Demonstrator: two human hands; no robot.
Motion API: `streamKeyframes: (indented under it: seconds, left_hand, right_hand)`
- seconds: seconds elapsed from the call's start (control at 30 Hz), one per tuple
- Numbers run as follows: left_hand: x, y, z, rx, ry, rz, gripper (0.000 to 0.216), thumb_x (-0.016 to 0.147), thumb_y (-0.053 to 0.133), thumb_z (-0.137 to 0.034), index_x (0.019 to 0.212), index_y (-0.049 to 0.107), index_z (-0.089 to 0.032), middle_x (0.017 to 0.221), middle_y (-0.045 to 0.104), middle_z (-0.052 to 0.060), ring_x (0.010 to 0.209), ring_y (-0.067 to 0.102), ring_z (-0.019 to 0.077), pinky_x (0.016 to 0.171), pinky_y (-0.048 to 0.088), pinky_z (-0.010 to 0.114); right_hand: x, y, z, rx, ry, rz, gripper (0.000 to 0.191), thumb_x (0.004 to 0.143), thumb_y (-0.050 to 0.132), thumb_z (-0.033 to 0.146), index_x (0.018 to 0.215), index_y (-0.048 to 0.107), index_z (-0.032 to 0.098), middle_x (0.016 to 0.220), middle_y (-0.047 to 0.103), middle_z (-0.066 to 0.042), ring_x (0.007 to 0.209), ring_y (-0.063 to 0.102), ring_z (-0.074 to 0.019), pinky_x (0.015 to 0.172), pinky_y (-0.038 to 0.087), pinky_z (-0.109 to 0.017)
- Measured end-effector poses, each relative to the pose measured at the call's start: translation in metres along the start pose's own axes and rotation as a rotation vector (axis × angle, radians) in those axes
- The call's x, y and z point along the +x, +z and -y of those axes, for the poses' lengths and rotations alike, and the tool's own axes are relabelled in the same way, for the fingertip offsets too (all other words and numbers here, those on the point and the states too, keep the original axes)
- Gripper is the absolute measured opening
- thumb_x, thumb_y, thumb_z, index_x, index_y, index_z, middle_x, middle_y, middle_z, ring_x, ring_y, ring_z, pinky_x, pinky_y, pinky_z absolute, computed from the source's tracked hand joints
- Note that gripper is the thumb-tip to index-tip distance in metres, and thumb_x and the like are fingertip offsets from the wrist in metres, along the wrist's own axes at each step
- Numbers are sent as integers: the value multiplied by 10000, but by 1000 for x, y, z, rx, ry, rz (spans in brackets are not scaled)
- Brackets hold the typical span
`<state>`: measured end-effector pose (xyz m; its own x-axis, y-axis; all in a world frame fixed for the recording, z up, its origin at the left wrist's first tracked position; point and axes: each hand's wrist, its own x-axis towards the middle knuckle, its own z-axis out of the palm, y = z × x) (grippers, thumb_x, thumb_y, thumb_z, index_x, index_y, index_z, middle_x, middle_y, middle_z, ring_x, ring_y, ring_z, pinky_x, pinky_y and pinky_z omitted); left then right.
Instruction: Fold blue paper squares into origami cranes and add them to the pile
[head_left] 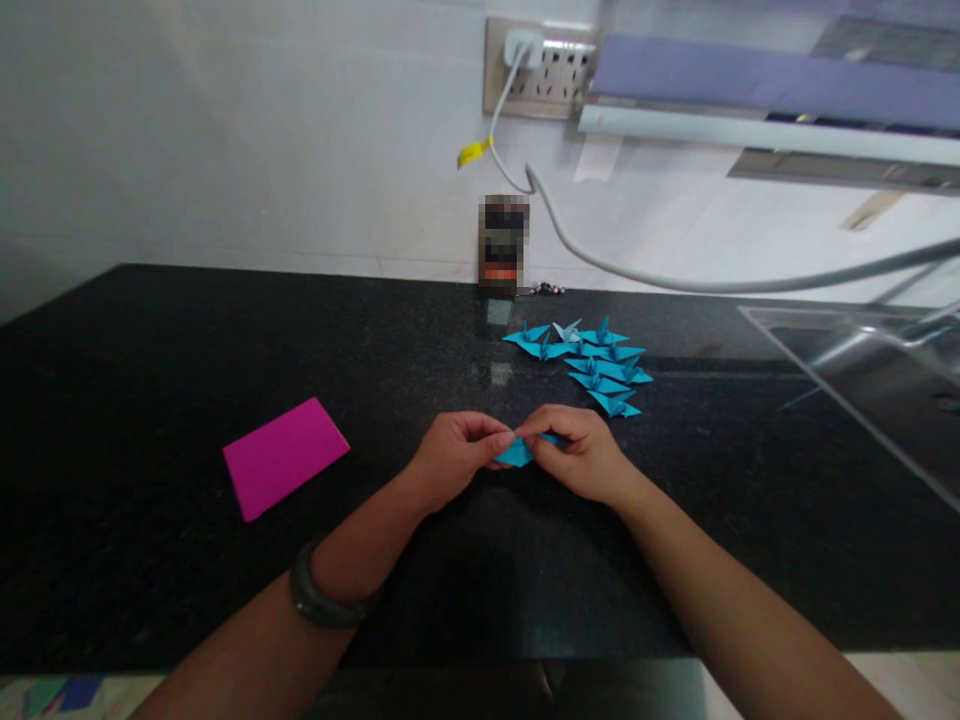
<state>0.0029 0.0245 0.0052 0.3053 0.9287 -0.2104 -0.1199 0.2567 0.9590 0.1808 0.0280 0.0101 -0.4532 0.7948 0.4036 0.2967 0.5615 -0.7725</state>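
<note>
Between my two hands is a small piece of folded blue paper [516, 455], held just above the black countertop. My left hand [459, 455] pinches its left side, thumb on top. From the right, my right hand [576, 450] grips it with thumb and fingers, hiding part of the fold. Just beyond my hands, several folded blue paper cranes [604, 370] lie in a cluster, with one paler crane [568, 331] among them at the back.
A bright pink stack of paper [285, 460] lies on the black countertop [150, 400] to the left. A metal sink [900, 370] is set in at the right. Against the wall stands a pixelated upright object [502, 245]. A grey cable [645, 278] runs from the wall socket [555, 75].
</note>
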Motion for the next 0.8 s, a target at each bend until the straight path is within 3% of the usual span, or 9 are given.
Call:
streamKeyframes:
  seconds: [0.23,0.33,0.5,0.8]
  left_hand:
    - [-1,0,0,175,133,-34,126,674,673,-260,705,674,-138,624,657,-2,567,578,97,590,468,222]
    - [-1,-1,1,255,197,-41,124,686,659,-258,719,677,-141,651,667,5,591,584,106,607,465,230]
    - [1,-3,3,320,229,-41,139,699,639,-263,748,677,-139,686,682,21,625,600,125,621,470,246]
    - [-1,-1,3,350,247,-103,163,670,680,-292,749,667,-151,700,677,23,635,602,133,614,461,242]
  right_hand:
    - [1,4,-1,122,293,-114,160,740,626,310,777,645,156,670,644,-16,576,561,-107,532,434,-218]
    - [1,4,-2,128,348,-75,187,738,625,331,779,646,150,654,635,-11,545,542,-99,508,419,-212]
    - [2,1,-2,43,263,-18,171,777,599,309,777,650,146,675,636,-22,603,562,-113,557,439,-223]
    - [2,3,-2,-56,125,-56,116,802,588,253,756,641,161,701,651,-28,632,580,-120,597,451,-236]
